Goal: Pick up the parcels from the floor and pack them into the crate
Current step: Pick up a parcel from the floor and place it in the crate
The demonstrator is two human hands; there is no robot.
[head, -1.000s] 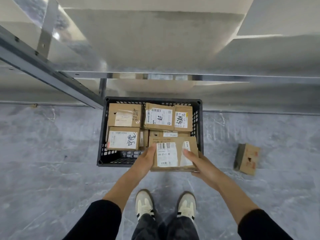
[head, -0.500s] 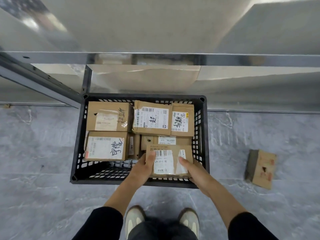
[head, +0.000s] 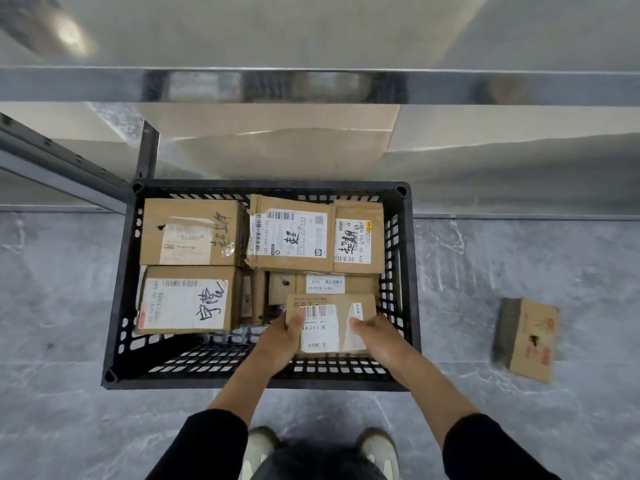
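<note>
Black slatted crate (head: 119, 289) containing six cardboard parcels. A seventh, the labelled parcel (head: 329, 327), sits low in its near right corner, with the left hand (head: 282, 341) and right hand (head: 377, 337) gripping opposite sides. One further parcel (head: 530, 339) lies on the floor (head: 52, 289), right of the crate.

Crate (head: 173, 379) on floor (head: 69, 393) before shelf rack (head: 311, 86): packed parcels (head: 190, 233) along its far and left sides, held parcel (head: 325, 327) at its near right between left hand (head: 280, 337) and right hand (head: 375, 336), loose parcel (head: 531, 341) on floor to its right.
</note>
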